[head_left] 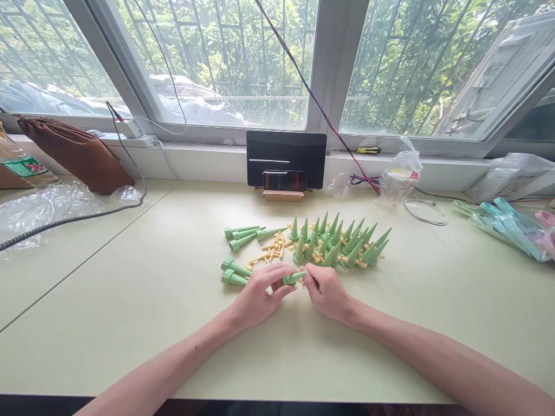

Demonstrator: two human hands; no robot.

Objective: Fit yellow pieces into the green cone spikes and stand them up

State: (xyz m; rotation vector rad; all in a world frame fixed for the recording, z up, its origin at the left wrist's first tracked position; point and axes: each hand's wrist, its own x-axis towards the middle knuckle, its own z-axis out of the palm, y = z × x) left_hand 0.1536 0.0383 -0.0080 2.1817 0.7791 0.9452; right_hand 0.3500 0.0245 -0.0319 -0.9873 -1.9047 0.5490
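My left hand (pixel 266 292) is closed around a green plant-watering spike (pixel 293 278), its tip pointing right. Close beside it, my right hand (pixel 327 289) pinches a small yellow valve (pixel 302 282), mostly covered by the fingers. Whether valve and spike touch is hidden. Just behind my hands lies a loose pile of yellow valves (pixel 272 249). Several green spikes without visible valves (pixel 243 238) lie on their sides at the left, and a few more (pixel 234 277) rest by my left wrist. To the right, a group of green spikes (pixel 333 240) stands point up with yellow valves among them.
A phone (pixel 285 181) leans against a black tablet (pixel 286 153) on a cardboard stand at the back. Farther right are a bagged cup (pixel 399 176), a coiled white cable (pixel 425 212) and blue plastic items (pixel 514 225). A brown pouch (pixel 78 153) and dark cable (pixel 87 216) lie left.
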